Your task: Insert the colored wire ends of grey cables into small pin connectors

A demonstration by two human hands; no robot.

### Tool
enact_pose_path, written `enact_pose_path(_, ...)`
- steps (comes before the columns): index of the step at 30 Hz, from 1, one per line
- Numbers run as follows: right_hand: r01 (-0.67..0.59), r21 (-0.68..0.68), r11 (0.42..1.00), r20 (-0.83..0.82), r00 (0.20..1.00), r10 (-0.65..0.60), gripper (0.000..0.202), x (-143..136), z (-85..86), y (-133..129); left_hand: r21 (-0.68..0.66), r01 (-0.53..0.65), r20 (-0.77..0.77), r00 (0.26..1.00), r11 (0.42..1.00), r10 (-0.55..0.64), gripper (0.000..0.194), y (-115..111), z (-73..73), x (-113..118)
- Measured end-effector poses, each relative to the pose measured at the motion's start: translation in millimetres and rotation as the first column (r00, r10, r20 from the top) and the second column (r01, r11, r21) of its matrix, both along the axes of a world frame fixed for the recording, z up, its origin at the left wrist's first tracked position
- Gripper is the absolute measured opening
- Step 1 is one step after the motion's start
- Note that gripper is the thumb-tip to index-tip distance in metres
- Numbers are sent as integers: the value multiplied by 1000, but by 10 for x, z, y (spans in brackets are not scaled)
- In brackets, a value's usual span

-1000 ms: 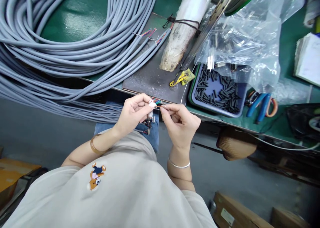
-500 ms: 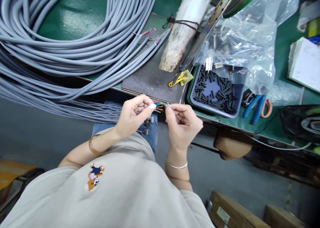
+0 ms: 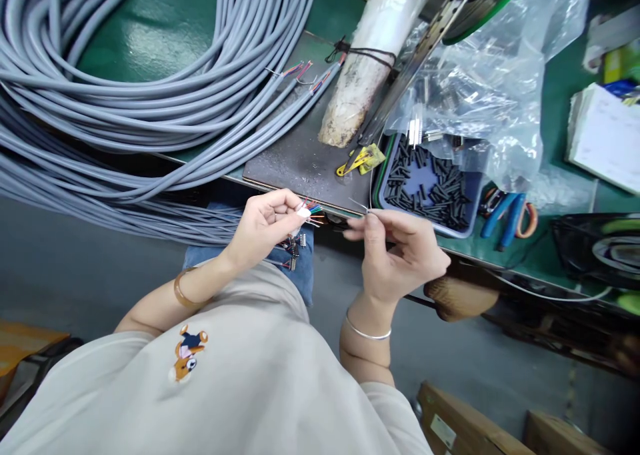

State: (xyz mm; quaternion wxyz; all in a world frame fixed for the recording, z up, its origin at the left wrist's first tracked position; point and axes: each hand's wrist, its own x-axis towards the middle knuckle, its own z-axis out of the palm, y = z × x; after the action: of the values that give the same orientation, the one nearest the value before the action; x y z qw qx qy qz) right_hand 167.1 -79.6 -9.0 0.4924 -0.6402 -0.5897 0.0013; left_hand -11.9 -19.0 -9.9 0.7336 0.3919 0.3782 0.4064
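Coloured wires [image 3: 315,210] fan out left of the tray [image 3: 419,176], the left hand [image 3: 257,232] with fingers clamped on them (gripping near the ends steadies them), the right hand [image 3: 400,255] pinching a thin strand [image 3: 357,204] beside the tray

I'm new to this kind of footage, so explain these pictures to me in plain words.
There is no robot here: these are a person's bare hands. Every picture comes from one camera worn on the head, looking forward and down.

The left hand pinches a bundle of coloured wires. The right hand, apart from it, holds a thin pale strand at its fingertips.

On the green bench lie coiled grey cables, a blue tray of short black pieces, clear plastic bags and a blue-handled tool.
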Motion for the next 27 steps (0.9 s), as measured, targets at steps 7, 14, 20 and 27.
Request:
enact_pose_path(7, -166, -247, 955, -82, 985, 150, 21, -104, 192, -32, 127, 51, -33, 998, 991, -47, 21, -34, 36, -8)
enact_pose_path(14, -49, -221, 974, -2, 999, 49, 18, -145, 171, 38, 188, 21, -102, 995, 982, -1, 22, -58, 9, -20)
enact_pose_path(20, -47, 6, 999, -17, 999, 47, 19, 163, 426, -120, 355, 63, -193, 981, 933, 8, 13, -31, 218, -74)
enact_pose_path(27, 307, -331, 892, 694, 720, 9, 20, 1226, 537, 153, 568, 576, -183, 785, 588, -592, 23, -5, 673, -9)
